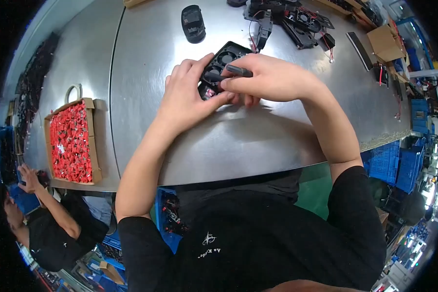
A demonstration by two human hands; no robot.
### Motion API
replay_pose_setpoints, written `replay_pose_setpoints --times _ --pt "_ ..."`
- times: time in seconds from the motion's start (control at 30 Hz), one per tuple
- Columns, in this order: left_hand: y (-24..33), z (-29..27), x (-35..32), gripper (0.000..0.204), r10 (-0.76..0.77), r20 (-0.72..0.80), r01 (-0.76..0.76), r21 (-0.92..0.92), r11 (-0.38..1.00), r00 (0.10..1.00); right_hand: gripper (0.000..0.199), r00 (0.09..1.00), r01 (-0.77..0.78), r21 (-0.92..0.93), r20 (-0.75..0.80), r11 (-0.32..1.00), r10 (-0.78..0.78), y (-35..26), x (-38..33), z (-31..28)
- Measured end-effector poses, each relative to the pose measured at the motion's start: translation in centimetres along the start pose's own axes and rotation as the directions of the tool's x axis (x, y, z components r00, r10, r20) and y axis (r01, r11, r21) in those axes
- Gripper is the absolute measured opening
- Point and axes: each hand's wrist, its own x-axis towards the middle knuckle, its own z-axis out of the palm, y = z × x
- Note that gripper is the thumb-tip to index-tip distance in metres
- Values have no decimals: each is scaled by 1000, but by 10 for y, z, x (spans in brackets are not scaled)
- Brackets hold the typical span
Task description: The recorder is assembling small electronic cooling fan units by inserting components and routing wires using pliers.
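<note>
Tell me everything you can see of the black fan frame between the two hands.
The black plastic fan frame with round fan openings lies tilted on the grey metal table, a small pink part at its near end. The left hand grips its left side; the right hand covers its right side, pressing a dark pen-shaped tool onto it.

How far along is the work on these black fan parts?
Done: cannot tell which parts are finished. In hand: the left hand steadies a black fan frame while the right hand presses a dark tool onto it. Left: more black fan parts lie behind.
</note>
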Motion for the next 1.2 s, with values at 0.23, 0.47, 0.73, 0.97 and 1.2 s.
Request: replay_pose_setpoints --times 0.23,0.47,0.73,0.97,1.2 --pt "9 12 4 77 1 -32 -9 -252 968 999 73 728 682 444 -488 581 -482 -6 7 9" --pt "8 29 -1 73 96 -63 -102 -91 991 993 94 675 737 558 -585 381 -450 31 42 35" --pt "2 32 -2 67 18 -113 -11 68 998 993 88 496 722 690 -470 46 -730 57 67 25" --pt "-2 37 8 59 68 -138 -71 -18 997 988 125 703 649 761 -607 -13 -371 29 46 49" --pt "1 39 3 58 35 -133 -36 -6 999 990 125 726 631 775 -584 16 -362 -4 36 50"
